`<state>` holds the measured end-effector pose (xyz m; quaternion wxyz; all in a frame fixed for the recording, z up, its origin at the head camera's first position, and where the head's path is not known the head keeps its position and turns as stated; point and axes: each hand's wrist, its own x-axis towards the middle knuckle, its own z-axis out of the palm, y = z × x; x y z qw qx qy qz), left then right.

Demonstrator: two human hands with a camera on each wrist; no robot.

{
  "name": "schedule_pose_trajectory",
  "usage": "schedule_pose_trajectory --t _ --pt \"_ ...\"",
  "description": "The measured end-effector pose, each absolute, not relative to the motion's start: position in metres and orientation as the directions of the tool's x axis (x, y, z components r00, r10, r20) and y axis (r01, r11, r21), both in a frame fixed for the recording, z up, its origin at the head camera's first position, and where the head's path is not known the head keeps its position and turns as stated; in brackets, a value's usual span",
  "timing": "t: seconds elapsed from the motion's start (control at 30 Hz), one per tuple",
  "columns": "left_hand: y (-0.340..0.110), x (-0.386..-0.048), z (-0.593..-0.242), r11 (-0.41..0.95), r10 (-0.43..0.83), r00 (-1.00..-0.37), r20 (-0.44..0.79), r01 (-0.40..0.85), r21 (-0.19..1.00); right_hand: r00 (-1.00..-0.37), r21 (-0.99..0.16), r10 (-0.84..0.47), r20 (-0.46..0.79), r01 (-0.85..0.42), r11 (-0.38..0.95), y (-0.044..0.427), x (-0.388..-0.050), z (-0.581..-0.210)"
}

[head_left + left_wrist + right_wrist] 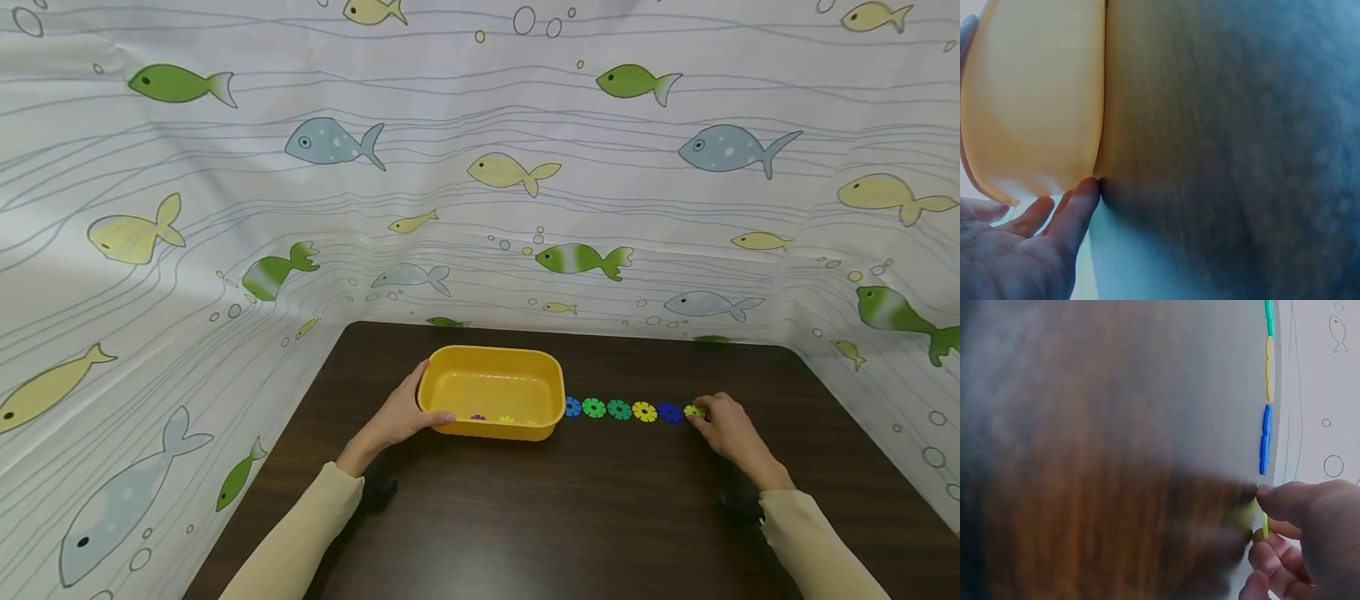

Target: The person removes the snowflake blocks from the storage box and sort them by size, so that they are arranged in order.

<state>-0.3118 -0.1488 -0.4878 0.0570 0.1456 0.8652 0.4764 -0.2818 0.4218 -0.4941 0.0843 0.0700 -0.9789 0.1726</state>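
The left hand (405, 414) holds the left end of a yellow plastic basin (489, 429), thumb at the front rim. In the left wrist view the fingers of the left hand (1029, 250) lie against the basin (1035, 100). A few notched discs show inside it. To its right, notched discs lie in a row: blue, two green, yellow (644, 412) and dark blue (670, 413). At the row's right end the right hand (727, 429) pinches a yellow-green disc (692, 411). The right wrist view shows that disc (1265, 524) between thumb and fingers of the right hand (1316, 531), beside the blue disc (1265, 440).
A dark brown table (525, 517) lies under everything. A white sheet with printed fish (450, 192) hangs behind the table and along both sides. Dark objects sit at both wrists, below the cream sleeves.
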Motion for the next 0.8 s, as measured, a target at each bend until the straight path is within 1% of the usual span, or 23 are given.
schedule_pose_trajectory --t 0.2,0.4,0.63,0.8 --pt "-0.149 -0.312 -0.488 0.510 0.305 -0.952 0.036 0.195 0.838 -0.985 -0.400 -0.079 0.150 -0.134 0.907 0.426 -0.281 -0.496" --pt "-0.148 -0.310 -0.485 0.513 0.310 -0.950 0.032 0.196 0.836 -0.987 -0.416 -0.072 0.141 -0.125 0.901 0.428 -0.280 -0.493" --pt "-0.149 -0.310 -0.486 0.530 0.303 -0.953 0.016 0.183 0.828 -0.978 -0.470 -0.002 0.210 -0.103 0.876 0.422 -0.274 -0.487" --pt "-0.149 -0.309 -0.486 0.549 0.286 -0.958 -0.006 0.158 0.821 -0.959 -0.486 -0.015 0.282 -0.157 0.860 0.399 -0.270 -0.474"
